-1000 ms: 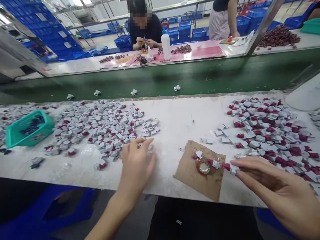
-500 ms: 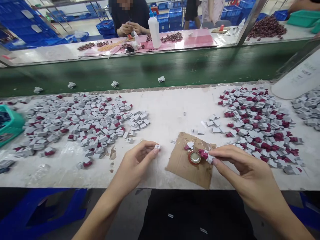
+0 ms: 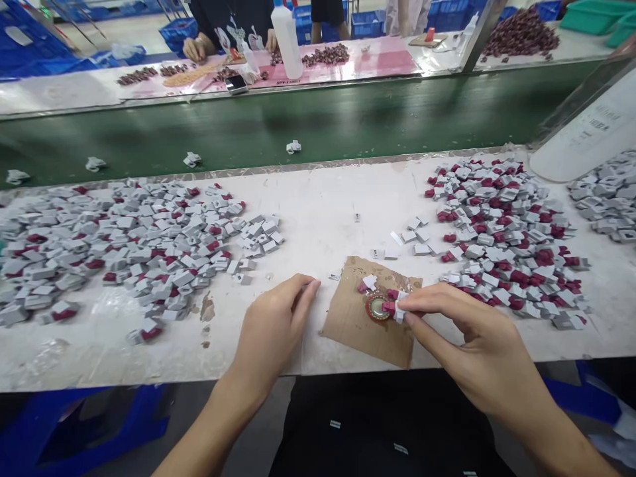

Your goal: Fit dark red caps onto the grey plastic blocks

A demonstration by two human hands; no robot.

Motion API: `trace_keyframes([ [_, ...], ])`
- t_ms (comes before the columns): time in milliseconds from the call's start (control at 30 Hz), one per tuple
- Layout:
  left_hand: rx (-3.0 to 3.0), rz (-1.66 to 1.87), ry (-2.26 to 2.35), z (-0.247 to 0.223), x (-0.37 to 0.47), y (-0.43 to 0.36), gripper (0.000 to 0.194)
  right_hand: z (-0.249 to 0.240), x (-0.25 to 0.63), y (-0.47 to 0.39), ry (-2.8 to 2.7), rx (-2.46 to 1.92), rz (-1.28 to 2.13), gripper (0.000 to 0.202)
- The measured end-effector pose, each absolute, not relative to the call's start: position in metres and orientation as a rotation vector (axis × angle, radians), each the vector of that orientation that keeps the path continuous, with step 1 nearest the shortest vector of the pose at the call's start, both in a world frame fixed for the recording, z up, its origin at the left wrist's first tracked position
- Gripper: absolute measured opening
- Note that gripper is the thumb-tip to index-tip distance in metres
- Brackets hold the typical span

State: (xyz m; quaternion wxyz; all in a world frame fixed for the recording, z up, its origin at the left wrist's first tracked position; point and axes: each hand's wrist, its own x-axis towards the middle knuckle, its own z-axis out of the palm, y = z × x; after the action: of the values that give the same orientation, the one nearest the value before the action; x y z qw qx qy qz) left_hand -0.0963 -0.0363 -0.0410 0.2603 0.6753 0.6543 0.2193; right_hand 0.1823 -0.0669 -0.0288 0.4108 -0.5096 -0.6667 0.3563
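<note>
My right hand (image 3: 470,334) pinches a small grey-and-maroon plastic piece (image 3: 396,309) between thumb and fingertips. The maroon end of that piece is at the rim of a bottle cap (image 3: 377,307), which lies on a scrap of brown cardboard (image 3: 370,346). Whether the two touch, I cannot tell. Behind the cap, on the same cardboard, rests another grey-and-maroon piece (image 3: 368,284). Left of the cardboard is my left hand (image 3: 273,328), its thumb and fingers closed together, back of the hand toward me. Whatever it may hold is hidden.
Heaps of grey and maroon pieces lie at left (image 3: 163,232) and right (image 3: 517,245), with several loose grey blocks (image 3: 421,249) near the right heap. A green belt (image 3: 348,119) carries grey pieces. A white bottle (image 3: 586,132) leans at right. Across the belt sits another person (image 3: 228,26).
My right hand has brought its piece left to the bottle cap. My left hand has turned over, hiding the small grey block it held. The belt pieces shifted left, and the view has turned slightly.
</note>
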Motion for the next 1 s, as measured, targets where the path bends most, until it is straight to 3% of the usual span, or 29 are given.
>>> trace_keyframes([
  [233, 2.032, 0.574, 1.582, -0.043, -0.122, -0.037, 0.036, -0.031, 0.178, -0.066, -1.757, -1.251, 0.819, 0.019],
  [367, 2.158, 0.388, 1.287, -0.040, -0.142, -0.030, 0.052, -0.028, 0.179, -0.065, -1.797, -1.247, 0.793, 0.021],
  [633, 2.189, 0.339, 1.144, -0.036, -0.146, -0.024, 0.030, -0.021, 0.179, -0.062, -1.777, -1.289, 0.856, 0.015],
  [767, 1.896, 0.499, 1.192, -0.027, -0.125, -0.026, 0.012, -0.019, 0.184, -0.059, -1.560, -1.302, 1.005, 0.012],
  [1000, 1.115, 0.873, 0.984, -0.022, -0.059, -0.014, 0.023, -0.026, 0.179, -0.046, -1.034, -1.168, 1.267, 0.007],
])
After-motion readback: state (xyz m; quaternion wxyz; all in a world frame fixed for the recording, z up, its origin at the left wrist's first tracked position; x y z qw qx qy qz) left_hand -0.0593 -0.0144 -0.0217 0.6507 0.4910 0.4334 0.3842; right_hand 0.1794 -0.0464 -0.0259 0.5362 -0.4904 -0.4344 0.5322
